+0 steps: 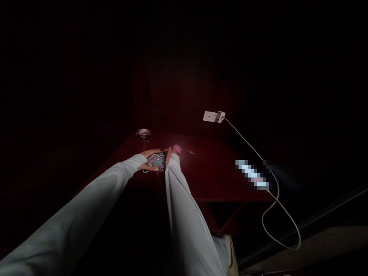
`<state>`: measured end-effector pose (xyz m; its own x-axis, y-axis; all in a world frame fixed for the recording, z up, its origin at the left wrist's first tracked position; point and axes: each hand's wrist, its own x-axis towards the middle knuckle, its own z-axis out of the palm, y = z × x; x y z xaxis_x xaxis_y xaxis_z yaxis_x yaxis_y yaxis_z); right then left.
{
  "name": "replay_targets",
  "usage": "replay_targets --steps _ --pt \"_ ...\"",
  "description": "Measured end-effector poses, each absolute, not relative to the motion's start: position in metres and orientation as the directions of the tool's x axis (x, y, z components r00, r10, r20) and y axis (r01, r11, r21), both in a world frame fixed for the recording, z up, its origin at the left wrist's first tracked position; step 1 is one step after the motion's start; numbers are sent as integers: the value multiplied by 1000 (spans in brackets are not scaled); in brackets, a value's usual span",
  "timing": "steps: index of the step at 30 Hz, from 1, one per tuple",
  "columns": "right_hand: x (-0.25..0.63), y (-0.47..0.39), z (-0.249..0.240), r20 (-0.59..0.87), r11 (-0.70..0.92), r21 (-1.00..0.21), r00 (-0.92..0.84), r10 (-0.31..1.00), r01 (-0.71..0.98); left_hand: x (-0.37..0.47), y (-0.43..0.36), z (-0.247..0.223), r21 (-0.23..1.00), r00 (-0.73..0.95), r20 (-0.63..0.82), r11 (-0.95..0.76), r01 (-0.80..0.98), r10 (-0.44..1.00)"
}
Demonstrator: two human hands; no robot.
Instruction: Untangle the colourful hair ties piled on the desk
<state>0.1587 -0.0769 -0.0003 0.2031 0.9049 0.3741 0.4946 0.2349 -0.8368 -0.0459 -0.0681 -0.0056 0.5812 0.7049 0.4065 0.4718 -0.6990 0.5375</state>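
A pile of small coloured bands (156,161), in mint, purple and pink, lies on the dark red table (212,168). My left hand (148,160) curves round the left side of this pile, thumb apart from the stretched fingers, touching its edge. At the pile's right side is my right hand (169,154), partly covered by its sleeve; what its fingers hold, if anything, is hidden. A pink bundle of bands (177,148) sits just beyond my right hand. Farther right are a few loose purple bands (191,152).
A round clear container (143,132) stands at the table's back left. On the wall is a white socket (211,116) with a charger; its cable (244,137) runs to a pixelated bright device (253,175) on the right and loops past the table's edge.
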Motion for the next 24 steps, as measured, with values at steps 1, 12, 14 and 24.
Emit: replay_targets --steps 1,12,14,24 --pt "158 -76 0 354 211 -841 212 911 499 -46 -70 -4 549 570 413 -693 467 710" --pt "157 -89 1 405 106 -665 237 883 740 -44 -67 5 527 463 494 -677 515 736" --pt "156 -95 2 397 75 -610 222 890 789 -43 -67 3 495 476 489 -682 539 731" --pt "150 -131 8 346 181 -635 67 936 751 -35 -109 3 470 458 516 -687 554 723"
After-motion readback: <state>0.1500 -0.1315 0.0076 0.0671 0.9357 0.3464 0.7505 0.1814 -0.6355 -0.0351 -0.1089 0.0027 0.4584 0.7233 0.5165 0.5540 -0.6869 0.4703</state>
